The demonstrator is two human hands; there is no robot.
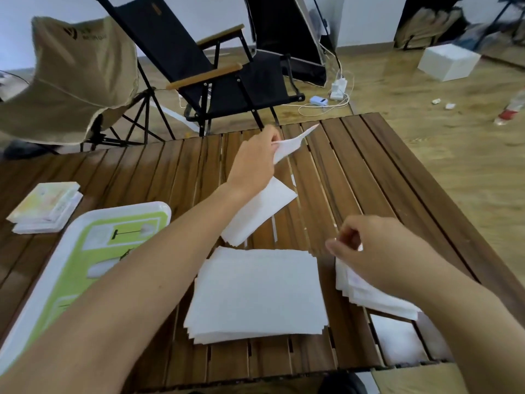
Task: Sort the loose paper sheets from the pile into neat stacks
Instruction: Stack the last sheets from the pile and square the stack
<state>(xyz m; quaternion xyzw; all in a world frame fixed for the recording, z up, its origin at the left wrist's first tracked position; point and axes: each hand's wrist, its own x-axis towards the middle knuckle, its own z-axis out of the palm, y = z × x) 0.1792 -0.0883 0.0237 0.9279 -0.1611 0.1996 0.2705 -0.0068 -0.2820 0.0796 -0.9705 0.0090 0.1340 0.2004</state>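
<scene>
Carrying one sheet out over the far stack

The left hand point(255, 163) pinches a loose sheet point(292, 143) by its edge, raised above the small far stack point(261, 211), likely so it can drop squarely on top. The right hand point(377, 251) sits curled over the ragged pile point(369, 297) at the bench's point(369, 166) right, probably teasing out the next sheet. I cannot tell whether it grips one.

You've a green tray point(127, 208) and booklets point(45, 207) at your left, a black chair point(204, 66) beyond the table point(369, 166).
</scene>
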